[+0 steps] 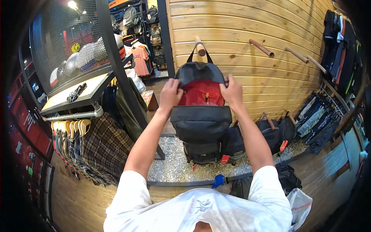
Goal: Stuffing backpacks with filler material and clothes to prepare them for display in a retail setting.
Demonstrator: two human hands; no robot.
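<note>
A black backpack (201,121) hangs by its top loop from a wooden peg (199,47) on the plank wall. Its main compartment gapes wide, and a red lining (198,92) shows inside. On the left edge of the opening, my left hand (170,94) is closed with its fingers curled over the fabric. My right hand (232,91) pinches the opposite edge, thumb and fingers bent around it. Both arms reach forward at about the same height. The bottom of the compartment is hidden behind the front panel.
More dark bags (269,133) hang below and to the right, beside bare pegs (261,48). A rack of plaid shirts (104,139) stands at left near a dark metal post (125,77). Hanging trousers (315,116) are at right; a gravel strip (168,166) runs below the wall.
</note>
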